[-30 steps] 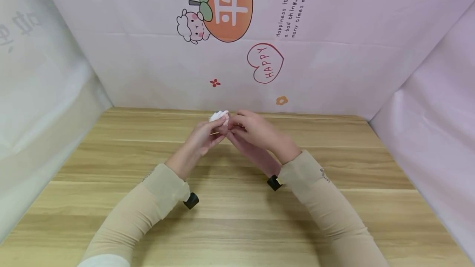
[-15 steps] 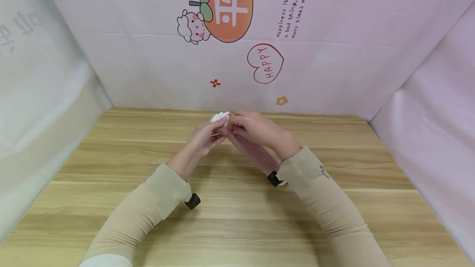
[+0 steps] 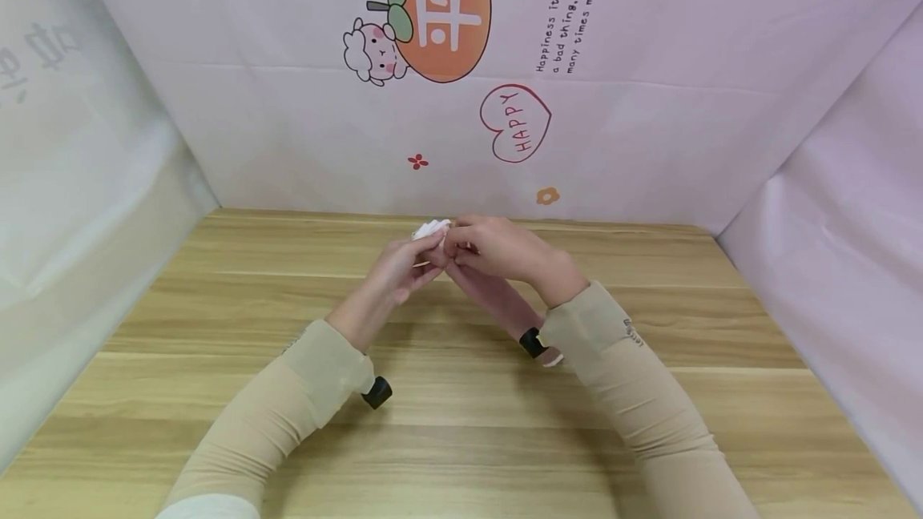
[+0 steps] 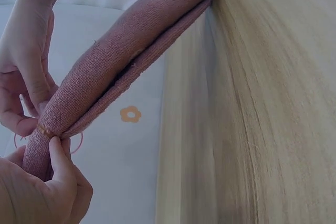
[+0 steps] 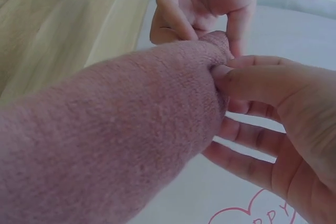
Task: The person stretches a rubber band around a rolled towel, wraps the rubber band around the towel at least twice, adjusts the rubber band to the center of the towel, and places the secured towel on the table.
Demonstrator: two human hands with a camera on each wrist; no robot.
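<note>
A rolled pink towel (image 3: 497,299) slants up from near my right cuff to my two hands, its white-edged end (image 3: 430,228) fanning out beyond my left fingers. My left hand (image 3: 392,267) grips the towel close to that end, thumb on top. Around the roll, near this grip, runs a thin tan band (image 4: 46,130), possibly a rubber band. My right hand (image 3: 505,247) has its fingers curled at the band, and in the right wrist view its thumb (image 5: 247,83) digs into the towel's fold. What its fingertips pinch is partly hidden.
Beneath both arms lies a wood-grain table (image 3: 447,439). A white printed cloth (image 3: 303,126) stands along the table's back edge, with more white cloth at both sides. A small black wrist camera (image 3: 376,392) sits under the left cuff, another (image 3: 532,342) under the right.
Both hands and the gripped towel end have shifted slightly to the right. The towel's lower end now shows past the right wrist camera. Both grips look the same.
</note>
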